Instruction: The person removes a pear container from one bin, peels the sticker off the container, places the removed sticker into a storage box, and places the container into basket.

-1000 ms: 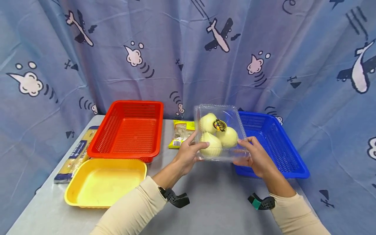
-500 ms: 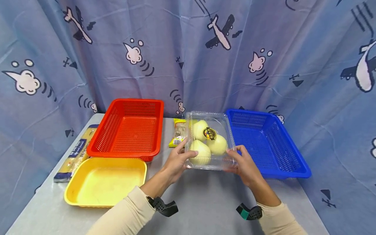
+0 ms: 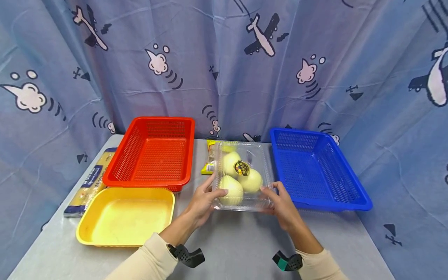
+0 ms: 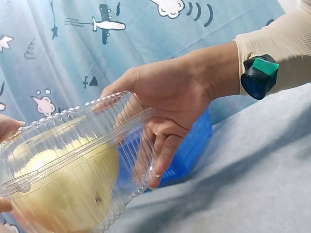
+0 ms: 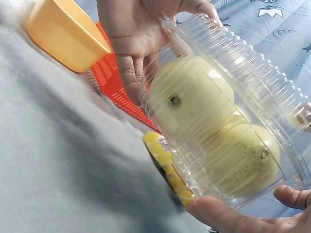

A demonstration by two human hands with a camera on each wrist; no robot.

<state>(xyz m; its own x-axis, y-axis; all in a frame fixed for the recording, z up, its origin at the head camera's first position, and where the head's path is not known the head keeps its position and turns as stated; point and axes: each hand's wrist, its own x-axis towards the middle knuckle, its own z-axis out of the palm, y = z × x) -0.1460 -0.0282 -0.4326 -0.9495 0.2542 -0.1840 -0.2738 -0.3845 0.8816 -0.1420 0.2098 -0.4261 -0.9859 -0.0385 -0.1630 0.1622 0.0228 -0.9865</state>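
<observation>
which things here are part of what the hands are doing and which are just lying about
In use:
clear container, held by left hand and right hand
three pale round items inside

Seemingly lying about, untouched:
red basket
blue basket
yellow tray
yellow packet
long packet

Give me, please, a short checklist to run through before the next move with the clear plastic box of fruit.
1. Left hand gripping the clear rectangular plastic box: ok, at its left side.
2. Right hand gripping the opposite side: ok.
3. Three round pale-yellow fruits inside the box: ok.
4. Box latched shut: cannot tell, no catch shows clearly.
5. Blue perforated plastic basket upright, opening upward: ok.
6. Printed yellow plastic packet fully visible in the head view: not ok, the box covers part.
</observation>
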